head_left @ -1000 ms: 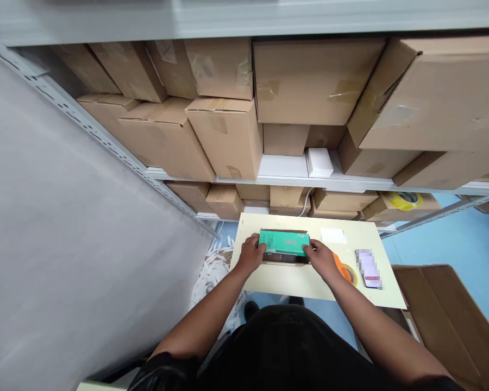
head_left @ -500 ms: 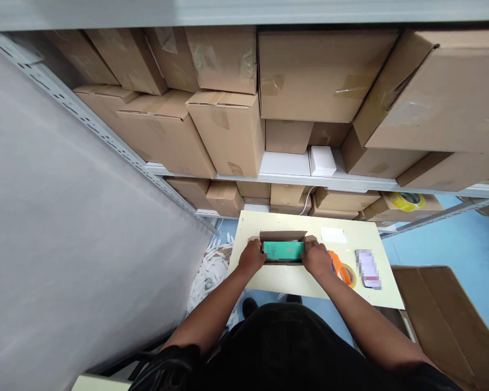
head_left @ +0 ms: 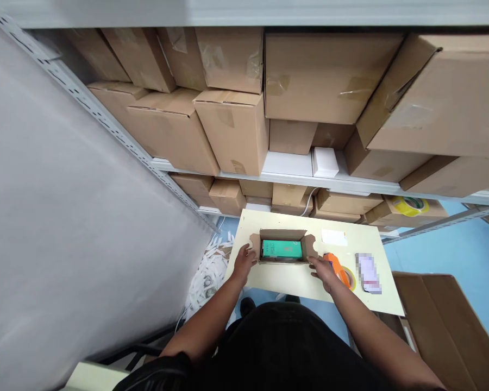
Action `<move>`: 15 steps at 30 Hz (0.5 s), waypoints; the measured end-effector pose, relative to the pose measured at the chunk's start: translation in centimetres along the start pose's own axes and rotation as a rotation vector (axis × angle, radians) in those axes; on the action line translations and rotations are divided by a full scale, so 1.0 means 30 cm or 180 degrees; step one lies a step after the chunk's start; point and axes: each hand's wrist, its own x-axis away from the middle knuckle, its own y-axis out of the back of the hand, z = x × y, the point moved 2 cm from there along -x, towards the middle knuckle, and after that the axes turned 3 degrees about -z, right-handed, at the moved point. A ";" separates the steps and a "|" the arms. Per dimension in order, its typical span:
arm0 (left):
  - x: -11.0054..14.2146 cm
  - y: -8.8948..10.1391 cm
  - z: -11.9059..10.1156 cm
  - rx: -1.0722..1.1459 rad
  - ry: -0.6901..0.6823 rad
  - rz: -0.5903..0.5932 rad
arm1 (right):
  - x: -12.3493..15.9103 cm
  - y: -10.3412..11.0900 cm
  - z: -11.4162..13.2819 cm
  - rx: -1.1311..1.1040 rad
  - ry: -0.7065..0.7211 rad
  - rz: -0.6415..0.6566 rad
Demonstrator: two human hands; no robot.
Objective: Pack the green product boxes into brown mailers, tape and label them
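A small cardboard box point(head_left: 283, 234) stands on the pale yellow table with its top flaps up or folded outward. Inside it lies a green carton point(head_left: 282, 249) with small print. My left hand point(head_left: 244, 262) is at the box's left side flap, fingers apart and nearly touching it. By the right side flap is my right hand point(head_left: 320, 270), its fingers spread near the front corner; whether they touch the cardboard I cannot tell. Close to the right wrist lies an orange tape dispenser point(head_left: 336, 269) with a roll of clear yellowish tape.
A phone point(head_left: 369, 273) and a white paper slip point(head_left: 334, 237) lie on the table point(head_left: 269, 276). Behind stands a shelf packed with cardboard boxes point(head_left: 232, 133). White scraps point(head_left: 206, 277) cover the floor at left. A large brown carton point(head_left: 440, 320) sits at right.
Both hands have let go of the box's ends and moved slightly down and outward. The side flaps now show, spread outward. The green carton stays inside.
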 end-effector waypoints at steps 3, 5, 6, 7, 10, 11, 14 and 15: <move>0.036 -0.037 0.050 0.0177 0.0302 0.0077 | -0.036 -0.029 -0.009 -0.0305 -0.0307 0.0265; 0.051 -0.066 0.053 0.0207 0.0463 0.0057 | -0.071 -0.037 -0.010 -0.0486 -0.0291 0.0385; 0.056 -0.078 0.046 0.0222 0.0482 0.0042 | -0.091 -0.036 -0.011 -0.0534 -0.0271 0.0438; 0.063 -0.089 0.036 0.0228 0.0452 0.0023 | -0.112 -0.031 -0.011 -0.0537 -0.0243 0.0468; 0.104 -0.110 0.015 0.0164 0.0279 -0.0068 | -0.172 0.001 -0.003 -0.0400 -0.0152 0.0577; 0.129 -0.115 0.015 0.0150 0.0244 -0.0127 | -0.188 0.013 0.007 -0.0346 -0.0100 0.0653; 0.228 -0.125 0.035 0.0305 0.0200 -0.0464 | -0.222 0.035 0.058 -0.0202 0.0158 0.0942; 0.266 -0.127 0.043 0.0408 0.0167 -0.0611 | -0.226 0.035 0.082 -0.0134 0.0238 0.1034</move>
